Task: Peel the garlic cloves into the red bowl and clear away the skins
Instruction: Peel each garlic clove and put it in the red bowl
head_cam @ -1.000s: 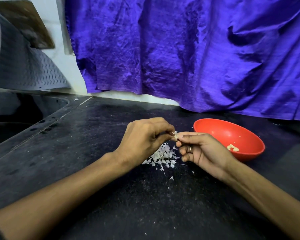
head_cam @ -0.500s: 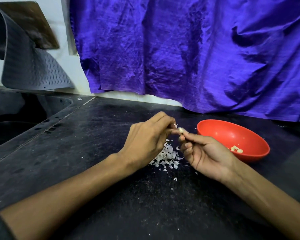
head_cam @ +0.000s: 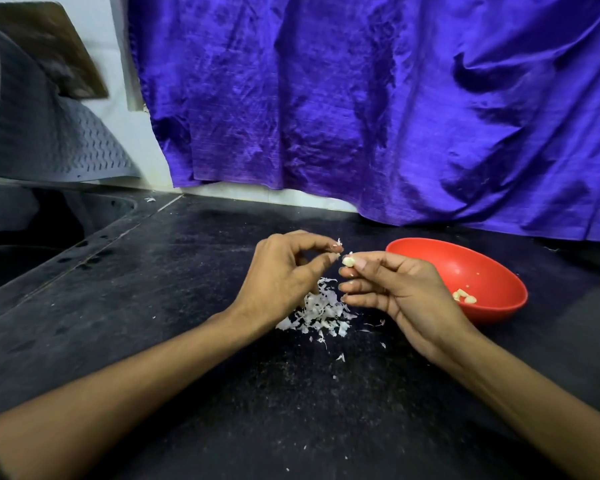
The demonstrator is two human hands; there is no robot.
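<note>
My right hand (head_cam: 395, 292) pinches a small pale garlic clove (head_cam: 347, 261) between thumb and forefinger, just left of the red bowl (head_cam: 492, 271). My left hand (head_cam: 281, 275) hovers close beside it, and its thumb and forefinger pinch a thin flake of garlic skin (head_cam: 339, 242). Below both hands a heap of white garlic skins (head_cam: 321, 315) lies on the dark counter (head_cam: 187, 306). Peeled cloves (head_cam: 464, 296) rest at the bottom of the bowl.
A dark sink (head_cam: 32, 237) is set into the counter at the left, with a grey ribbed mat (head_cam: 49, 133) hanging above it. A purple cloth (head_cam: 378, 109) drapes down the back wall. Stray skin bits (head_cam: 340, 357) dot the counter in front of the heap.
My hands have drawn slightly apart. My left hand has pulled a flake of skin off the clove that my right hand keeps pinched.
</note>
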